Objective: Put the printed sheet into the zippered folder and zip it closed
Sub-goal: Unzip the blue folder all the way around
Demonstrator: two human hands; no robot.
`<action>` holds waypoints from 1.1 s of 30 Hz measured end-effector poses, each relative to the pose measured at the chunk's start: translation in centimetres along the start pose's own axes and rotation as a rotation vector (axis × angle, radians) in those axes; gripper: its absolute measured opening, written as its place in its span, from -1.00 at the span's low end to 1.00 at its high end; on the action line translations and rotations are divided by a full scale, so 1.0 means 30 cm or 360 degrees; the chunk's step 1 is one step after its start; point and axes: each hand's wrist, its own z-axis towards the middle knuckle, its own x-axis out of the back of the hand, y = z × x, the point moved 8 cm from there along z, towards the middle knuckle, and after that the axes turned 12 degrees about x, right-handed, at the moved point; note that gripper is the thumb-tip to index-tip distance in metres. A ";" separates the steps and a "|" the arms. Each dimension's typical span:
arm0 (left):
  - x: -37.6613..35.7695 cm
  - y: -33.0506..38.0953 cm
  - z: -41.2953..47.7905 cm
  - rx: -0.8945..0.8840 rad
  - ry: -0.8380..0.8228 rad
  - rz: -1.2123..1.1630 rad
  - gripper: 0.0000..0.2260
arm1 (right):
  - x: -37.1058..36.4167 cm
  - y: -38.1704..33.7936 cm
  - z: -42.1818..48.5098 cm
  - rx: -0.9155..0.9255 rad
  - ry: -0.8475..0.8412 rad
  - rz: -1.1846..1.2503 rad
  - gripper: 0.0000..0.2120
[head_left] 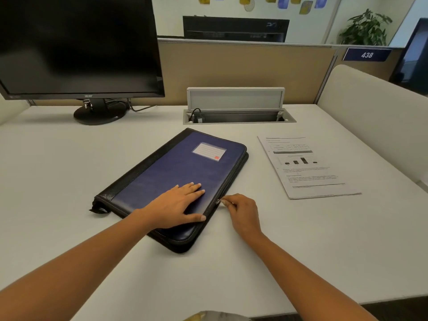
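A blue zippered folder (185, 167) with black edging lies closed and slanted in the middle of the white desk (69, 170). My left hand (178, 205) rests flat on its near part, fingers spread. My right hand (240, 212) is at the folder's right edge and pinches the small metal zipper pull (218, 201) between thumb and fingers. The printed sheet (308, 167), with a table, a bar chart and text, lies flat on the desk to the right of the folder, apart from it.
A black monitor (78, 47) on a round stand occupies the back left. An open cable box (238, 117) with a raised lid sits in the desk behind the folder. Beige partitions (243, 72) wall the back and right sides.
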 end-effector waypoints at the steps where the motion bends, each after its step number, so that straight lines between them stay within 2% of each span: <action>1: -0.008 -0.001 -0.014 -0.0017 -0.0034 0.0005 -0.17 | 0.010 0.015 0.004 -0.0061 0.0056 0.0049 -0.83; 7: -0.058 0.041 -0.064 -0.0117 -0.0088 0.0104 -0.01 | 0.068 0.105 0.047 -0.0324 0.0238 0.0130 -0.84; 13: -0.066 0.080 -0.035 -0.0036 0.0043 0.0307 -0.24 | 0.084 0.133 0.068 -0.0361 0.0253 0.0180 -0.85; 16: -0.051 0.081 -0.034 -0.0018 0.0077 0.0338 -0.26 | 0.086 0.139 0.065 -0.0392 0.0286 0.0241 -0.84; 23: 0.002 0.084 -0.037 0.0001 0.0185 0.0251 0.00 | 0.100 0.133 0.066 -0.0387 0.0346 0.0297 -0.84; 33: -0.003 0.092 -0.032 0.0003 0.0198 0.0203 0.03 | 0.099 0.146 0.067 -0.0383 0.0354 0.0235 -0.84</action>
